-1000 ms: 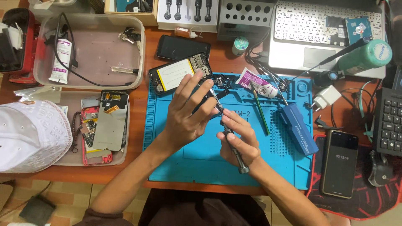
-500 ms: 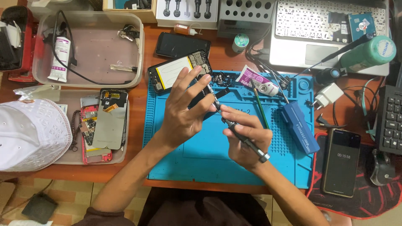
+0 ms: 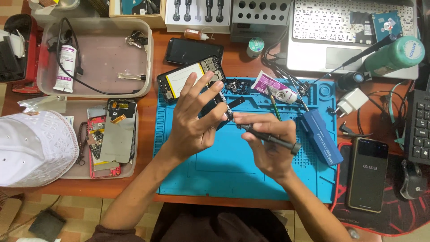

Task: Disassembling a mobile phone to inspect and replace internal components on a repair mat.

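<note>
Over the blue mat (image 3: 215,179), the right hand (image 3: 268,145) grips a dark screwdriver (image 3: 271,139), tip at a small black part (image 3: 226,107) pinched in the left hand (image 3: 195,118). Beyond lies an opened phone (image 3: 179,83); farther back on the tabletop, a laptop (image 3: 340,40).

We see two bare forearms, our left hand (image 3: 192,127) and right hand (image 3: 268,150) without gloves, rings or a watch. A dark maroon sleeve (image 3: 112,234) shows at the left elbow, and dark clothing (image 3: 215,226) covers the lap below.
</note>
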